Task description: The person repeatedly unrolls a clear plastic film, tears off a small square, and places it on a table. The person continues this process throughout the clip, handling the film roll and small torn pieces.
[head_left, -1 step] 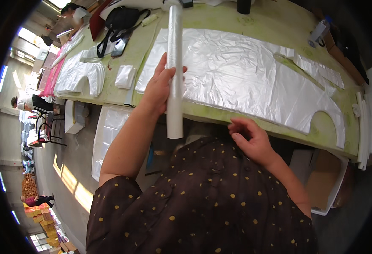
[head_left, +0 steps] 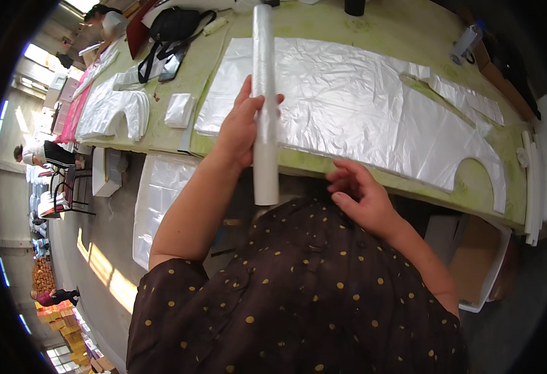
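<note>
My left hand (head_left: 240, 128) is wrapped around a long, slim roll of clear plastic film (head_left: 265, 124), held nearly upright in front of my chest. Its thumb lies across the roll's near face and fingertips show past the right side. My right hand (head_left: 363, 198) hovers at the table's front edge, fingers loosely bent and apart, with nothing in it. Beyond both hands, a stack of flat, clear plastic bags (head_left: 342, 106) covers much of the table (head_left: 314, 19). The stack has a rounded cut-out and strap-like ends on its right.
To the left lie a small folded white packet (head_left: 178, 110), white plastic bags (head_left: 113, 112), a phone (head_left: 171, 66) and a black bag (head_left: 177, 28). A bottle (head_left: 465, 45) stands far right, near white tubes (head_left: 531, 193). Below is a white bin (head_left: 482, 262). People work at left.
My left hand and the roll have shifted slightly to the right. My right hand has moved a little left and up, its fingers slightly more spread.
</note>
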`<control>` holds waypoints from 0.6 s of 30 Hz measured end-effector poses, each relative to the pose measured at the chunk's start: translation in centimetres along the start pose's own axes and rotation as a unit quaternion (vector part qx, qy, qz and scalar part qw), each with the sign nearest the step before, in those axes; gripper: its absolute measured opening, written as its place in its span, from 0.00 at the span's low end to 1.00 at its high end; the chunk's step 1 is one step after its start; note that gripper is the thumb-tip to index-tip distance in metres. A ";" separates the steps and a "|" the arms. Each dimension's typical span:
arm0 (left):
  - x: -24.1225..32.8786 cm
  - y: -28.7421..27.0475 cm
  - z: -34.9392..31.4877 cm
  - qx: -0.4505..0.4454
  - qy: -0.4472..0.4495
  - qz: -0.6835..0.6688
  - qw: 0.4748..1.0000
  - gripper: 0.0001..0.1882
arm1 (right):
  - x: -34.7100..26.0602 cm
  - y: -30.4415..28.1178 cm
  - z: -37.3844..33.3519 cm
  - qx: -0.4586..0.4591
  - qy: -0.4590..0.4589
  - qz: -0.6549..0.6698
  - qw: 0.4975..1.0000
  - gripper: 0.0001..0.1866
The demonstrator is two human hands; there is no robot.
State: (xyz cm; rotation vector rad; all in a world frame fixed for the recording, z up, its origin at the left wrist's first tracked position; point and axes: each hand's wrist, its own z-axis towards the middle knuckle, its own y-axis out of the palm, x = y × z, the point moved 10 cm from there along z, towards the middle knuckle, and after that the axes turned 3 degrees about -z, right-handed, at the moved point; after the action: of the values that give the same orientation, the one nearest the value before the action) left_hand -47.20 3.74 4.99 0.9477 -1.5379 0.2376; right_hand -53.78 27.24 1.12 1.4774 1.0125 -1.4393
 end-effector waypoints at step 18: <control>-7.8 8.4 -2.5 -0.126 0.021 0.034 0.991 0.53 | -2.6 1.7 1.0 0.012 0.028 -0.018 0.999 0.53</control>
State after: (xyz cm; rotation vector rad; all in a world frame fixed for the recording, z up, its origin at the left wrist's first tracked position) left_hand -51.71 14.06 1.57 0.6891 -1.5217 0.1068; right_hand -52.58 25.73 3.71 1.5314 1.0641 -1.4463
